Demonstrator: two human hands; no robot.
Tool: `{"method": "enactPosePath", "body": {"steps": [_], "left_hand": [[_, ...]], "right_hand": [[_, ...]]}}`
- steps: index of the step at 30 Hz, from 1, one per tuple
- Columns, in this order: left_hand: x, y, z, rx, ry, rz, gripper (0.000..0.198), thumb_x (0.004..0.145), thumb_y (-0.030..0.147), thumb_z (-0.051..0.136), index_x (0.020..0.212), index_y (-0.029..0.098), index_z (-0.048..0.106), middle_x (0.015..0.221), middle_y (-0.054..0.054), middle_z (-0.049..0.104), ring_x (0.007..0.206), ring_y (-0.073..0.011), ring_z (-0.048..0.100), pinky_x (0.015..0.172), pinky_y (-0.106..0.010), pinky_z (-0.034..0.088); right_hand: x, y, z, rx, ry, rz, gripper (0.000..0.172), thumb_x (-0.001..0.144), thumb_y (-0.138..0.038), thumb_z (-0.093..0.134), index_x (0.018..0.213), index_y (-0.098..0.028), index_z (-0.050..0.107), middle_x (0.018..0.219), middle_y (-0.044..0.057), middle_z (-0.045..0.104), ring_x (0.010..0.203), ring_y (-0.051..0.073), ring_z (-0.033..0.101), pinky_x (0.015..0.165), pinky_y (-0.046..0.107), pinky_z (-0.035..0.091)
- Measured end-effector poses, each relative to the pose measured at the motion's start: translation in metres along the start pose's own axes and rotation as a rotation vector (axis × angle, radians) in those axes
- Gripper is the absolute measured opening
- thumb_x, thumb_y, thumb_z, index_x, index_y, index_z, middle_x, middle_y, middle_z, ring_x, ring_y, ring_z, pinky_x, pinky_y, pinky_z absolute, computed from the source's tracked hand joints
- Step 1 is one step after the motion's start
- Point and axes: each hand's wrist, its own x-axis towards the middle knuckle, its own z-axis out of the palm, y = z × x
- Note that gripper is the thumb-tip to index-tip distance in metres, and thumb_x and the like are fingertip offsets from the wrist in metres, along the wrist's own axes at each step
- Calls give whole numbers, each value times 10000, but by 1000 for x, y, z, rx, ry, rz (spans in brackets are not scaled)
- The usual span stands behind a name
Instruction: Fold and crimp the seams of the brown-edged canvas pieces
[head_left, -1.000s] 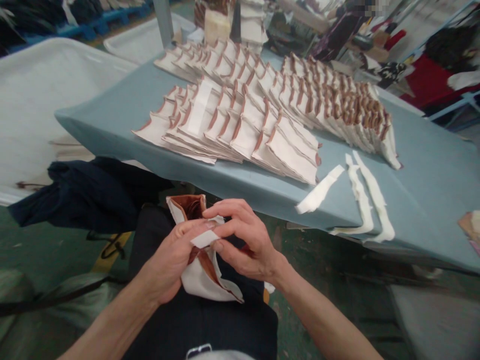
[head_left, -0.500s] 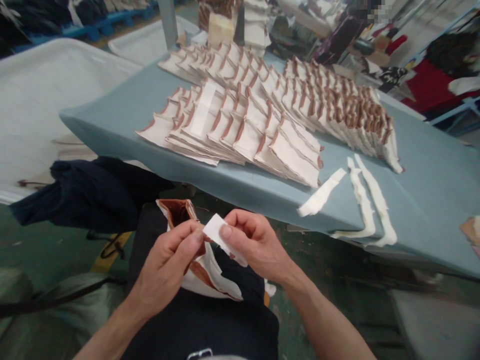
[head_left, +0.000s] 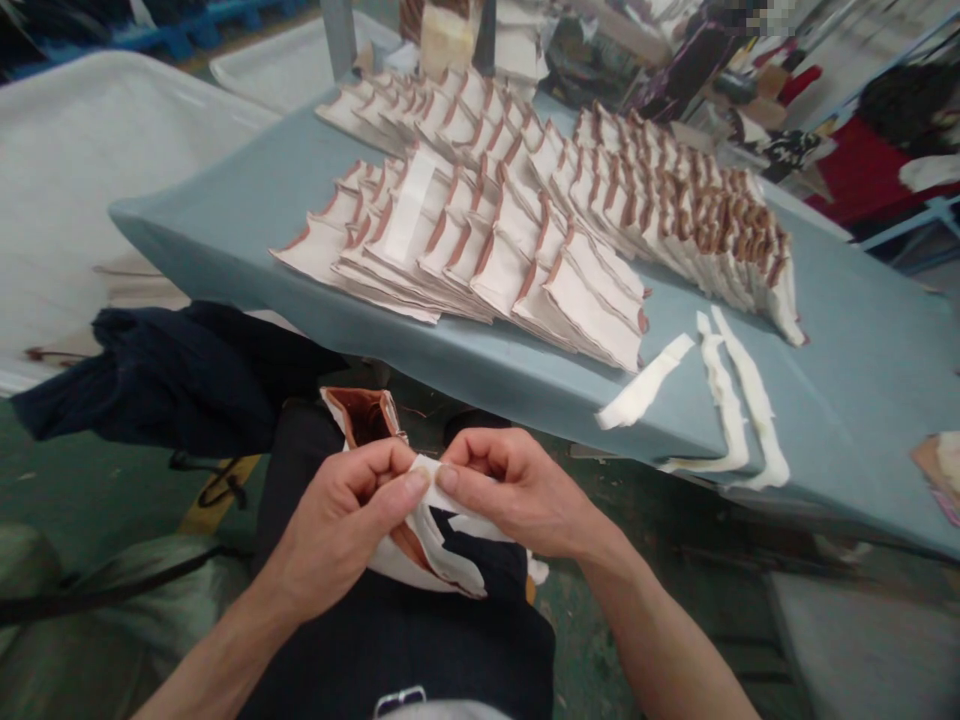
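Head view, white strip [head_left: 438,495], pinched between left grip [head_left: 351,508] and right grip [head_left: 521,495]

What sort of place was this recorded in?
Probably a sewing or textile workshop: rows of white, brown-edged fabric pieces lie on a long blue-covered table, and a large white bin stands beside it.

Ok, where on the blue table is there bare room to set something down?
Bare cloth shows on the blue table's left end, beside the stacked pieces, and on its right, between the white strips and the tan piece. The middle is crowded with stacks.
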Motion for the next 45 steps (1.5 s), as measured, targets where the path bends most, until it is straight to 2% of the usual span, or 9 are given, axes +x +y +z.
{"method": "enactPosePath", "body": {"steps": [7,11,20,23,26,30,33,38,45], "left_hand": [[5,-10,1,-198,45,-123,519,851,591,752,623,207,487,534,86,309,471,-71,216,422,-187,185],[6,-9,0,-169,84,-127,542,901,655,650,637,191,557,526,68,350,473,-77,242,433,-190,185],[5,-1,-1,-283,-70,-297,410,673,482,879,644,172,611,533,22,567,447,-94,472,428,-163,353],[4,3,4,-365,16,-308,374,608,408,910,596,168,623,501,24,583,421,-84,476,408,-154,366],[0,6,8,-433,108,-346,360,555,391,940,588,170,657,492,14,621,415,-114,540,404,-185,443],[-4,7,11,-485,253,-370,386,498,403,991,649,161,732,528,-2,686,440,-128,582,424,-201,503],[-6,4,14,-474,312,-344,429,480,415,1023,708,146,779,594,-19,735,498,-131,623,463,-191,534],[-6,-2,17,-472,313,-321,460,499,442,1041,707,142,761,622,-8,733,523,-132,642,487,-194,562],[-8,1,16,-507,318,-291,468,510,419,1044,731,164,719,613,27,699,508,-115,624,478,-180,551]], "right_hand": [[6,2,-3,48,-18,2,433,871,-564,813,832,-172,634,606,-84,461,518,66,323,442,197,215],[8,3,-4,87,-39,17,443,861,-571,820,822,-179,617,598,-91,455,506,64,333,438,199,221],[16,1,-17,-57,-150,32,420,907,-569,767,854,-179,620,642,-79,482,546,75,356,476,209,274],[21,3,-22,-234,67,-109,302,984,-487,669,954,-188,651,730,-46,574,602,100,462,548,228,379],[20,13,-22,-500,318,-343,222,952,-379,705,1079,-200,670,951,26,714,826,161,641,769,296,522],[12,36,-10,-626,324,-693,325,917,-289,719,1217,-204,630,1272,141,736,1206,251,694,1046,418,549],[13,51,4,-724,401,-833,372,893,-251,725,1245,-203,615,1293,175,736,1250,270,700,1048,432,578],[27,58,20,-786,553,-980,347,885,-125,658,1213,-229,612,1182,133,781,1115,240,759,955,400,633],[34,59,26,-651,537,-992,218,903,-123,646,1095,-225,669,1061,100,814,989,206,784,886,360,646]]}}
